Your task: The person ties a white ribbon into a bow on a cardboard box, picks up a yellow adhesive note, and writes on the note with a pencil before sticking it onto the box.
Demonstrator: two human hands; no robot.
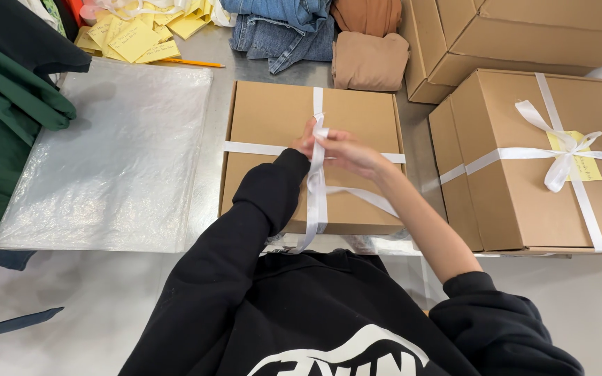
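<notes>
While two hands point(336, 147) pinch ribbon point(316, 188): three boxes point(273, 115).

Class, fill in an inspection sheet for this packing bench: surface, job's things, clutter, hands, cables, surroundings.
Surface: grey metal table, partly covered by a clear plastic bag.
Job's things: flat cardboard box crossed by white ribbon.
Clutter: yellow notes, pencil, folded jeans, brown garments, green garment.
Hands: left hand and right hand both pinch the ribbon above the box's middle.
Cables: nothing seen.
Surroundings: ribbon-tied box with bow at right; more boxes behind.
</notes>
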